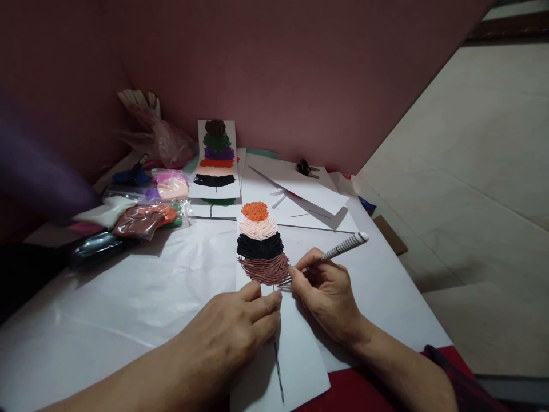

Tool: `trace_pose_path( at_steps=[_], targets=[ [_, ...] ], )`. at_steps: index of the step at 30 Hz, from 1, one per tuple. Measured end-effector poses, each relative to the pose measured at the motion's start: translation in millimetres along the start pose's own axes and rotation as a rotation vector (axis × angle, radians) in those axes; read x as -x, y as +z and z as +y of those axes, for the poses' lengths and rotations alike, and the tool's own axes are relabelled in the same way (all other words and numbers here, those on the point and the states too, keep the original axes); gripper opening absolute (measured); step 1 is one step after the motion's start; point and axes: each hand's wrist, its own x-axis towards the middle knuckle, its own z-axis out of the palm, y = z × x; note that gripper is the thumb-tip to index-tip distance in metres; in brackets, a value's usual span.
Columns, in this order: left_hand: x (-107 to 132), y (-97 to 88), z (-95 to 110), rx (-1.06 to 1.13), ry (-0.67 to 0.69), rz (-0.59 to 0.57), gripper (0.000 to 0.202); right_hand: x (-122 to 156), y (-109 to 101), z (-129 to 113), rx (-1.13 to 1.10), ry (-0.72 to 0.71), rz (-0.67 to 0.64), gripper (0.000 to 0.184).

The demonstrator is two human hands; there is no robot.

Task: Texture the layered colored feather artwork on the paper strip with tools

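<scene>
A white paper strip (300, 355) lies in front of me with a clay feather shape (261, 243) on it, in orange, peach, black and brown bands. My right hand (328, 292) pinches a thin tool with a black-and-white patterned handle (343, 248), its tip at the lower right edge of the brown band. My left hand (238, 326) rests on the paper just below the brown clay, fingers curled together and pressing the sheet down. A pencilled stem line (278, 372) runs down the paper under that hand.
A second clay feather card (217, 154) leans against the pink wall at the back. Bags of coloured clay (148, 214) lie at the left. Loose white sheets (309, 191) and keys (305, 167) sit behind. The table's right edge drops to a tiled floor (480, 171).
</scene>
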Motion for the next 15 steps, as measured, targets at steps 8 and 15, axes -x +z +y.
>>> trace_pose_path(
  at_steps=[8,15],
  targets=[
    [-0.2,0.6,0.6,0.007,-0.018,0.004,0.023,0.0,1.4,0.5,-0.041,0.049,-0.031,0.019],
    [0.4,2.7,0.8,0.013,-0.015,0.029,0.023,0.2,0.9,1.4,0.025,0.063,-0.038,0.017]
  ],
)
